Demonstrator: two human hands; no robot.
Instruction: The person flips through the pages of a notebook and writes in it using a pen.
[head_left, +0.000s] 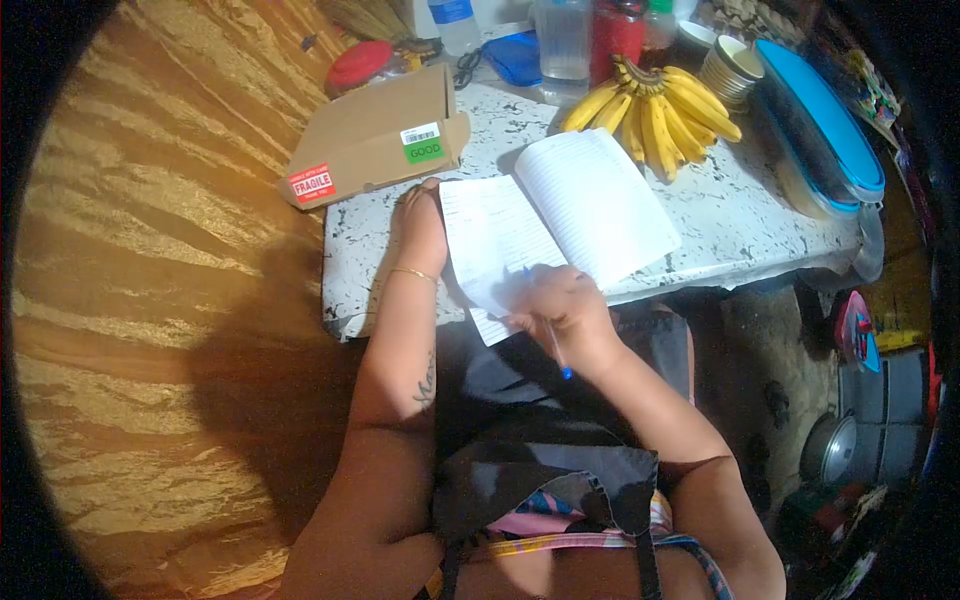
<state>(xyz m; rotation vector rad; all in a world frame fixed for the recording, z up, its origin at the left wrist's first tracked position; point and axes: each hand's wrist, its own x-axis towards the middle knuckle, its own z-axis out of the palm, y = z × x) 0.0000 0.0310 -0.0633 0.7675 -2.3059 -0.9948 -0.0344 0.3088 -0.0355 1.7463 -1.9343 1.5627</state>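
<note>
An open ruled notebook (605, 205) lies at the front edge of the table, its right-hand page bulging upward. Rows of handwriting cover part of the left-hand page, and a lower corner of paper juts past the table edge. My right hand (568, 308) is closed around a pen (558, 350) with a blue end, over the lower part of the left-hand page; the pen's tip is hard to make out. Against the notebook's left edge rests my left hand (422, 222), fingers stretched forward and lying flat, holding nothing.
Behind my left hand sits a cardboard box (375, 130) with FRAGILE and GOOD labels. Bananas (655, 120) lie beyond the notebook, near a clear water container (563, 50) and stacked cups (733, 70). A blue-lidded container (820, 120) stands right; a gold curtain (150, 300) hangs left.
</note>
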